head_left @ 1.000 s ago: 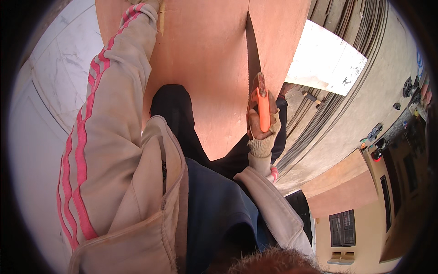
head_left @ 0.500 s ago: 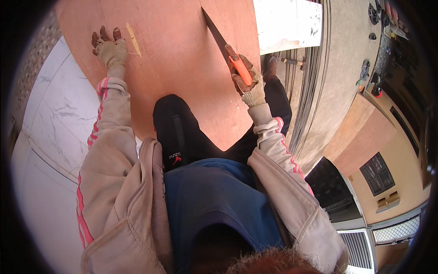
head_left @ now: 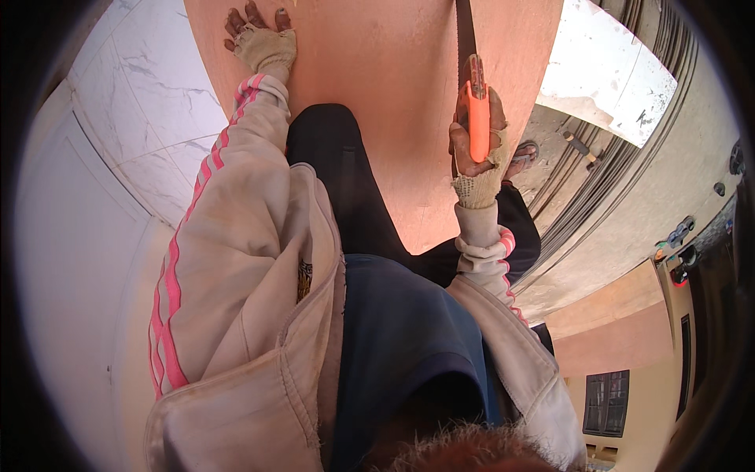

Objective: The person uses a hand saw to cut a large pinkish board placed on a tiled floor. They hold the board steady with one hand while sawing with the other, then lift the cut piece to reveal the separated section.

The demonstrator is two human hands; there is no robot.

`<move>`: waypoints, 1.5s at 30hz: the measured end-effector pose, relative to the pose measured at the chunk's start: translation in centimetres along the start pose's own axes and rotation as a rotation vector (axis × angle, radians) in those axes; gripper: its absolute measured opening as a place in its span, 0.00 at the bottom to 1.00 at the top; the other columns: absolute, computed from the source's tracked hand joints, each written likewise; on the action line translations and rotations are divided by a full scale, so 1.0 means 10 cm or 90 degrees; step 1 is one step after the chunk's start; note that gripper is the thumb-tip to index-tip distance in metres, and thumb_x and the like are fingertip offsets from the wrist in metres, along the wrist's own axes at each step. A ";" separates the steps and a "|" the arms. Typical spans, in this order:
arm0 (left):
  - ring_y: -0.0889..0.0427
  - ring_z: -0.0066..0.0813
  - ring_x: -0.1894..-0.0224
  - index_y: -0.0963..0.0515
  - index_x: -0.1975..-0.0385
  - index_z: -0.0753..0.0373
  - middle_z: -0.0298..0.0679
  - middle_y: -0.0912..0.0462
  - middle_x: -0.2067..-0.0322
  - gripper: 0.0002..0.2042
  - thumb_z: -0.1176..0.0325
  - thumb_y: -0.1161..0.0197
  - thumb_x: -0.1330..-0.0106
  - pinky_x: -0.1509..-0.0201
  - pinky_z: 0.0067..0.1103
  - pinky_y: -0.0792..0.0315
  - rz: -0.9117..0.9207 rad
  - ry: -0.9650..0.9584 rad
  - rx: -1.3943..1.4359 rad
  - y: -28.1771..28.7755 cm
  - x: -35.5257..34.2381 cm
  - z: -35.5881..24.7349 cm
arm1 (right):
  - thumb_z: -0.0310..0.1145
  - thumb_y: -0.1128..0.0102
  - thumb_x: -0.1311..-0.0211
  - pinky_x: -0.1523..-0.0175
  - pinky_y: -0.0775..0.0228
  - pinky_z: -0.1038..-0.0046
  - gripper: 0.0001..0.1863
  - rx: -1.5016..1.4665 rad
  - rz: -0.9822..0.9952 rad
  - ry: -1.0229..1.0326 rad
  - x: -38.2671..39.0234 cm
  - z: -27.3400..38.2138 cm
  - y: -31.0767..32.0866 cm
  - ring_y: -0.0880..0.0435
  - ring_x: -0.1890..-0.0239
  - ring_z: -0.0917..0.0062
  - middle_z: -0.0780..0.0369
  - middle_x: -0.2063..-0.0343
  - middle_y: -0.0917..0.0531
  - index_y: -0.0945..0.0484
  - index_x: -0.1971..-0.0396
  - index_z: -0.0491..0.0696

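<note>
Left fingers [head_left: 253, 13]: spread apart and laid on the plywood sheet [head_left: 370, 71], near its left edge; they grip nothing.
Right fingers [head_left: 496, 110]: closed around the orange handle [head_left: 478, 130] of the handsaw [head_left: 475, 82].
Handsaw: over the right part of the sheet, the blade [head_left: 465, 31] pointing away from the person; its far end is outside the view, so I cannot tell if it is inside a cut.
Knitted gloves [head_left: 266, 49]: 2 pieces, pale and worn, which leave the fingers bare.
Dark trousers [head_left: 334, 157]: 1 knee is bent at the near left of the sheet.
White board [head_left: 609, 75]: at the right of the plywood, above long thin rods [head_left: 598, 189].
Hammer [head_left: 582, 148]: near the sandalled foot [head_left: 521, 157].
</note>
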State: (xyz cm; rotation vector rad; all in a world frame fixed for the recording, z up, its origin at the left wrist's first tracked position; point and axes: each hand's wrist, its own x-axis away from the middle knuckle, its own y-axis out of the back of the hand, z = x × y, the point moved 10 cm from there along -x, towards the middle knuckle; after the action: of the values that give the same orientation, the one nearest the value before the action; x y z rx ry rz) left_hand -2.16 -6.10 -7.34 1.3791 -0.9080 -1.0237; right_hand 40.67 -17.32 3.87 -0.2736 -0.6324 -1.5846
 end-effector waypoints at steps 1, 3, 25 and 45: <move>0.45 0.52 0.23 0.35 0.26 0.56 0.51 0.39 0.26 0.36 0.40 0.45 0.29 0.26 0.55 0.50 -0.013 -0.011 -0.002 -0.01 -0.06 -0.06 | 0.23 0.40 0.40 0.49 0.24 0.72 0.32 -0.014 0.002 -0.006 -0.04 0.03 0.03 0.17 0.55 0.71 0.56 0.46 0.20 0.31 0.33 0.41; 0.49 0.48 0.20 0.39 0.24 0.59 0.49 0.45 0.22 0.36 0.45 0.45 0.27 0.20 0.51 0.55 0.038 0.048 0.055 -0.14 -0.13 0.05 | 0.22 0.41 0.39 0.52 0.24 0.74 0.33 -0.036 0.016 -0.022 -0.07 0.10 0.09 0.18 0.57 0.74 0.56 0.46 0.20 0.33 0.31 0.42; 0.46 0.47 0.21 0.37 0.25 0.53 0.49 0.41 0.25 0.35 0.41 0.46 0.27 0.24 0.51 0.51 0.000 0.037 -0.027 0.11 0.03 -0.04 | 0.17 0.48 0.37 0.51 0.23 0.74 0.37 -0.064 0.010 -0.016 0.17 0.16 0.15 0.17 0.51 0.76 0.55 0.45 0.20 0.40 0.25 0.41; 0.53 0.43 0.18 0.40 0.22 0.46 0.41 0.46 0.20 0.37 0.36 0.50 0.28 0.20 0.52 0.57 0.026 0.067 0.000 -0.13 0.04 -0.01 | 0.14 0.50 0.39 0.44 0.25 0.76 0.31 -0.083 -0.027 -0.101 0.10 0.62 0.20 0.15 0.47 0.74 0.55 0.50 0.17 0.31 0.33 0.38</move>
State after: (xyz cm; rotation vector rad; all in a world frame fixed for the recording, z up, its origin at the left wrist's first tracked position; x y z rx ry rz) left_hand -1.94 -6.40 -8.65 1.3952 -0.8553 -0.9119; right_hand 41.29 -14.78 9.86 -0.4895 -0.6609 -1.6590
